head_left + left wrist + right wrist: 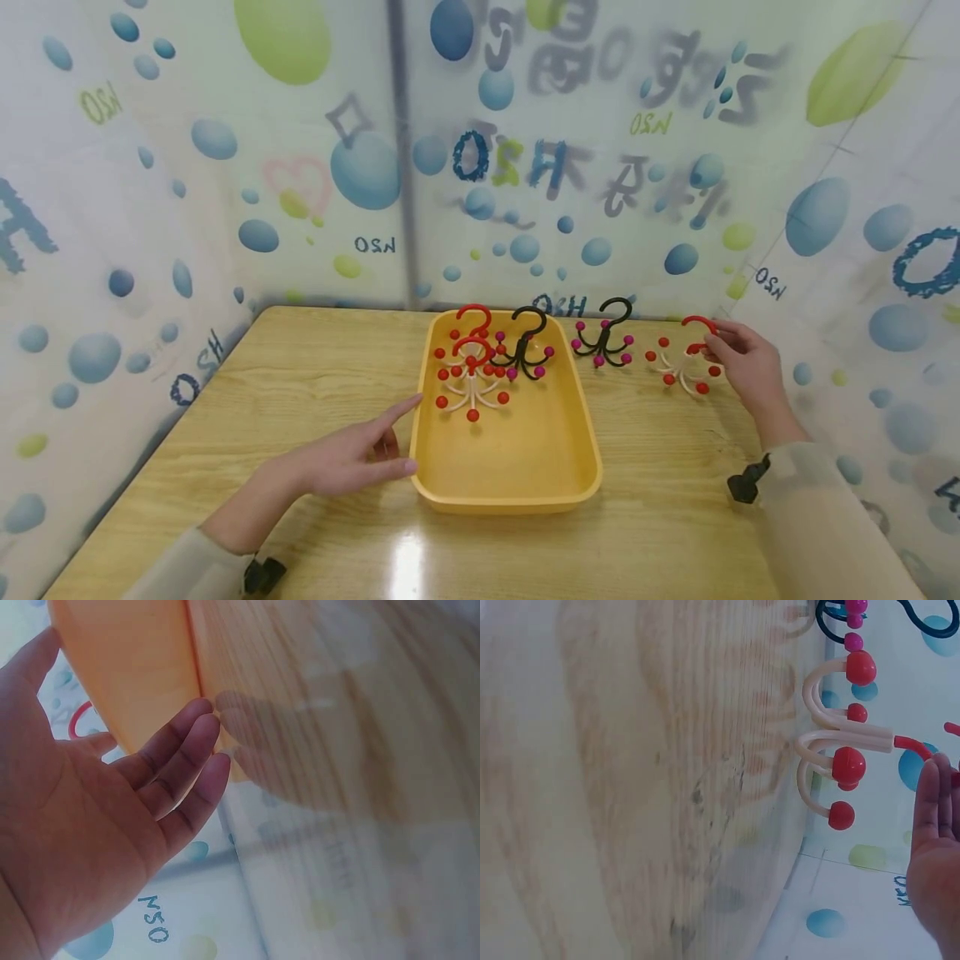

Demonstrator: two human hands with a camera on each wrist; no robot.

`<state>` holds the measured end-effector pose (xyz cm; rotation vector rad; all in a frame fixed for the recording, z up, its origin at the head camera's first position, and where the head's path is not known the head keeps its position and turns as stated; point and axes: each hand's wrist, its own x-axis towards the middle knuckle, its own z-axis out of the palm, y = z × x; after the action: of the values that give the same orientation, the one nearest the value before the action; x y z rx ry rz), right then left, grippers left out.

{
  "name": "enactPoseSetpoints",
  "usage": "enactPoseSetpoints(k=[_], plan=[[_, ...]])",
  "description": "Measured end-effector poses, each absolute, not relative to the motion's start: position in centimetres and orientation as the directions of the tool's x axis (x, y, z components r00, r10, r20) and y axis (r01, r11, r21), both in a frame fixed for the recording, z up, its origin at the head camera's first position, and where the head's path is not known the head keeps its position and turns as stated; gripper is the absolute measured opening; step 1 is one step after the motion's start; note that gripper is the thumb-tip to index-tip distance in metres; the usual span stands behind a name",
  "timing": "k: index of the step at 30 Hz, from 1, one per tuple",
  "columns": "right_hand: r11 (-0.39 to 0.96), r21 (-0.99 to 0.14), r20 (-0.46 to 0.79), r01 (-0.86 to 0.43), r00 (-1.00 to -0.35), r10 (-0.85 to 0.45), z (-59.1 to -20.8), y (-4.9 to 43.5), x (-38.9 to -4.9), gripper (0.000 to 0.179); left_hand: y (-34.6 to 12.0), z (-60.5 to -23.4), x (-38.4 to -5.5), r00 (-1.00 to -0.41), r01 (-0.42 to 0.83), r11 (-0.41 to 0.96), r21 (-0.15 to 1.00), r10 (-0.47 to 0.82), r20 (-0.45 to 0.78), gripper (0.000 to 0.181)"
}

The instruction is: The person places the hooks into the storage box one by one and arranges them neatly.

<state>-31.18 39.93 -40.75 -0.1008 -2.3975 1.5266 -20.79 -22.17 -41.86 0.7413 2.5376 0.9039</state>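
My right hand [753, 371] pinches the red hook of a white multi-armed hanger with red ball tips [681, 369] at the right of the table. In the right wrist view this hanger [866, 737] has its arms near the tabletop; whether they touch it I cannot tell. At the left wall of a yellow tray [517, 467], my left hand [341, 458] has its index finger and thumb stretched against the rim. Inside the tray's far part are two white hangers with red hooks [472, 387] and a black hanger with magenta tips [520, 358].
Another black hanger with magenta tips [603, 337] stands on the table just right of the tray. The wooden table [300, 375] ends at printed curtains [322, 250] behind and on both sides.
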Motion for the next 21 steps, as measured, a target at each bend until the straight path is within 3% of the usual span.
enactPoseSetpoints(k=[8,15,21], plan=[[0.433,-0.888,0.264,-0.156,-0.943,0.201,-39.9,40.2,-28.6,0.019,-22.1,-41.8,-20.7,-0.804,0.366,0.663,0.653,0.579,-0.137,0.094],[0.434,-0.88,0.279,-0.194,-0.95,0.141,-38.3,38.8,-26.1,0.016,-22.1,-41.9,-20.8,-0.806,0.366,0.667,0.648,0.576,-0.138,0.093],[0.308,-0.908,0.316,-0.285,-0.947,0.055,-36.6,36.0,-24.5,0.019,-22.1,-41.9,-20.8,-0.806,0.357,0.669,0.652,0.573,-0.147,0.093]])
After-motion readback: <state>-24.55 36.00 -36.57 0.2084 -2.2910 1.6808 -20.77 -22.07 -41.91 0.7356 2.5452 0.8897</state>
